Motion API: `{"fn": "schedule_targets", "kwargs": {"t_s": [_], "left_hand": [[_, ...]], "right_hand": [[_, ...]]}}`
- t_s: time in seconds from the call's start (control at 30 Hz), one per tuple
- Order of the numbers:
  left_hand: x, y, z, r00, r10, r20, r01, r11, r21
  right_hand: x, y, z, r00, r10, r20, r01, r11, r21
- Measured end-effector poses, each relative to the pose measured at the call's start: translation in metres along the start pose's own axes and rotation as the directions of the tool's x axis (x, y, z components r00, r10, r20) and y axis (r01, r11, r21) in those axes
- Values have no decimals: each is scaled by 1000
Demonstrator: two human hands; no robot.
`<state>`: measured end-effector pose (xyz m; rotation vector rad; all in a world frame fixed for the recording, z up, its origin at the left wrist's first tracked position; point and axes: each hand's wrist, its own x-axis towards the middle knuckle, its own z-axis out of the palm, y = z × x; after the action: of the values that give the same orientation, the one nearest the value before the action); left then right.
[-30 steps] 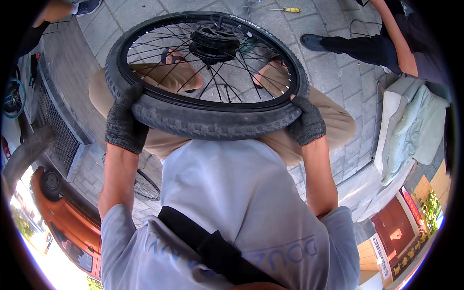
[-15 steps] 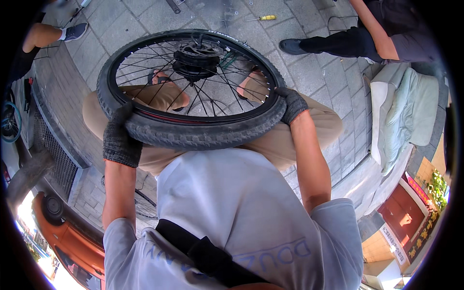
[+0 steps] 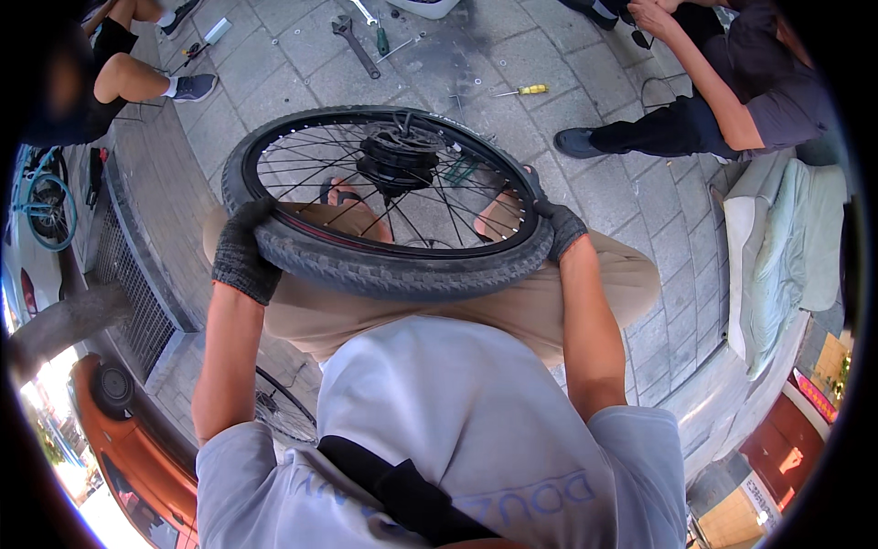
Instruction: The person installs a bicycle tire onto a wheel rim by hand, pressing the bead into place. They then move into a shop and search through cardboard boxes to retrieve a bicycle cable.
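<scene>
I hold a bicycle wheel point(image 3: 399, 271) with a knobby black tire, black spokes and a large black hub with a brake disc, tilted above my crossed legs point(image 3: 613, 284). My left hand point(image 3: 245, 252), in a dark knit fingerless glove, is closed round the tire at the near left. At the right side, my right hand point(image 3: 561, 229), gloved the same way, grips tire and rim with curled fingers. A thin red strip shows along the near rim edge beside my left hand. My sandalled feet appear through the spokes.
Beyond the wheel lie an adjustable wrench point(image 3: 352, 46), a yellow-handled screwdriver point(image 3: 530, 90) and several small tools. Two people sit nearby, one at upper left point(image 3: 128, 78), another at upper right point(image 3: 745, 101). A metal grate point(image 3: 137, 284) is left; a pale cushion point(image 3: 786, 256) is right; an orange car stands lower left.
The view has shifted, showing more ground and tools beyond. The wheel sits lower in the picture with both hands still on it, and the red strip at the near rim has become visible.
</scene>
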<state>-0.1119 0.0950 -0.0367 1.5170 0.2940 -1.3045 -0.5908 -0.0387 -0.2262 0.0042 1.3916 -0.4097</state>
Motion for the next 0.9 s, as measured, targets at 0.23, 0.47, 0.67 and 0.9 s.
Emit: {"fn": "schedule_targets", "kwargs": {"t_s": [0.23, 0.47, 0.67, 0.9], "left_hand": [[31, 28, -2, 999, 32, 22, -32, 999, 23], [55, 77, -27, 999, -4, -48, 19, 945, 327], [84, 115, -5, 998, -39, -47, 58, 857, 513], [131, 119, -12, 978, -166, -124, 207, 769, 604]], "right_hand": [[31, -18, -8, 995, 3, 100, -2, 1000, -16], [82, -23, 11, 982, 100, 162, -96, 995, -36], [105, -45, 2, 967, 194, 164, -159, 966, -205], [103, -48, -5, 966, 143, 215, -91, 968, -235]]}}
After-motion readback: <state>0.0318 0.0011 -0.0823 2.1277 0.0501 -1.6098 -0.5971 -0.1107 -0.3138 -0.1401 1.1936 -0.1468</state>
